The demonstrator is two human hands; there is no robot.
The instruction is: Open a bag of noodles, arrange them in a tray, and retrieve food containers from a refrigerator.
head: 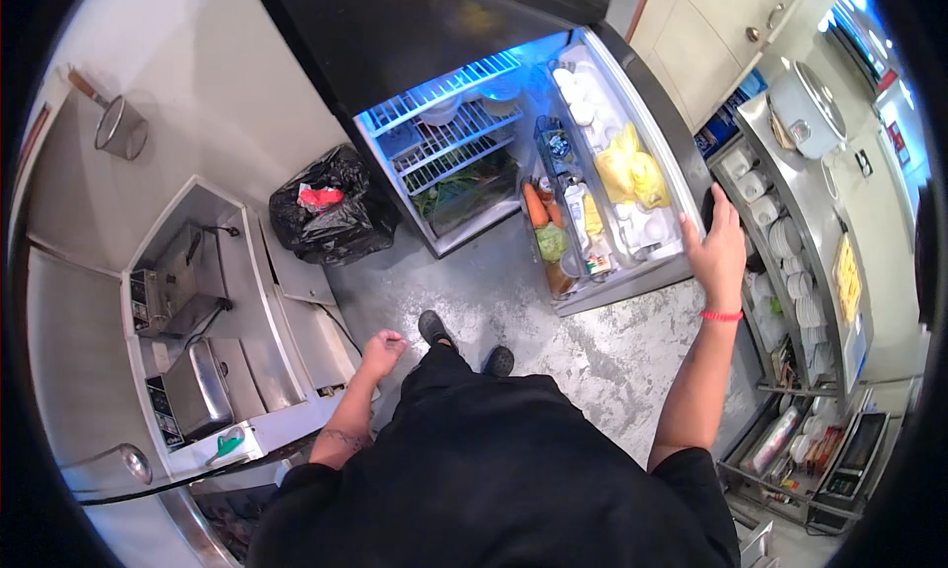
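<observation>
My right hand (715, 243) grips the edge of an open refrigerator door (629, 286), thumb on the inner side, fingers over the outer face. In the door's racks are eggs (574, 94), a knotted yellow plastic bag (629, 169), carrots (535, 206) and a pale green vegetable (551, 242). Inside the lit refrigerator, wire shelves (452, 131) carry covered bowls (443, 109), and leafy greens (459, 175) fill the bottom. My left hand (383, 353) hangs low on the left, loosely curled and empty, close to the counter's front edge.
Beside the refrigerator slumps a black garbage bag (333, 212). Deep fryers (181, 290) sit in the steel counter at left, below a hanging strainer basket (122, 131). On the right, shelves hold stacked white dishes (789, 246) under a rice cooker (807, 112); a utensil rack (807, 449) stands lower.
</observation>
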